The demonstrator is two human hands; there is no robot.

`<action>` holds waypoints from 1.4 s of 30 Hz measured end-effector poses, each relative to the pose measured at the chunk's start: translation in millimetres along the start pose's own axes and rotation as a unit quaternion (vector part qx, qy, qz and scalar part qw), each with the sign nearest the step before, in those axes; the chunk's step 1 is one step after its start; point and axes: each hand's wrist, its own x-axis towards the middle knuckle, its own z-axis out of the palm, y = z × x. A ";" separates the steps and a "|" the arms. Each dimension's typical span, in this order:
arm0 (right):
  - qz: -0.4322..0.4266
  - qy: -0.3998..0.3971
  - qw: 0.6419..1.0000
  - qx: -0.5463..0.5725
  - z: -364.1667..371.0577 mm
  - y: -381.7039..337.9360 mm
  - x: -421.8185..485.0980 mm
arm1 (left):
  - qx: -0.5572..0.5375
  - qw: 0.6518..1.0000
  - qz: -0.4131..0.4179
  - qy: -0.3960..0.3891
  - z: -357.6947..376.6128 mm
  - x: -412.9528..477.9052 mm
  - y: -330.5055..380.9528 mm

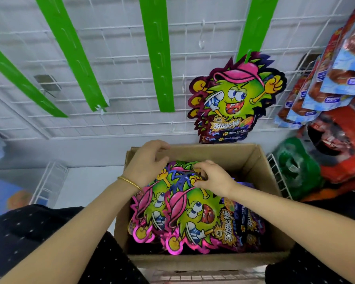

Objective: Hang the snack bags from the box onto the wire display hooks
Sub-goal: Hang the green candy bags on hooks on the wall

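An open cardboard box (252,158) sits in front of me, holding several cartoon-printed snack bags (195,216) with a green spiky character. My right hand (211,179) pinches the top edge of the uppermost bag inside the box. My left hand (148,162) rests over the box's far left corner with its fingers curled above the bags, touching their tops. One identical snack bag (234,99) hangs on the white wire grid (119,64) from a green strip (254,25). A bare white wire hook (202,35) sticks out above it.
Three more green hanging strips (158,58) cross the grid to the left. Blue and red snack packs (332,78) hang at the right, with red and green bags (299,171) in a wire basket below. A small wire rack (49,181) stands at lower left.
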 end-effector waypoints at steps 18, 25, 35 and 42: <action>0.012 0.098 0.969 0.227 -105.4 -16.5 -16.5 | -0.141 0.988 -0.037 -0.053 16.0 5.5 22.9; -0.154 0.207 0.964 0.070 -166.7 -43.1 -32.5 | 0.019 0.986 0.162 -0.021 -7.2 57.8 106.9; -0.138 0.353 0.924 0.047 -234.3 -32.5 -26.0 | -0.165 0.964 0.131 0.165 -33.5 136.8 198.0; -0.131 0.397 0.908 0.022 -255.3 -47.4 -7.9 | -0.125 0.970 0.132 0.163 -40.3 157.1 208.6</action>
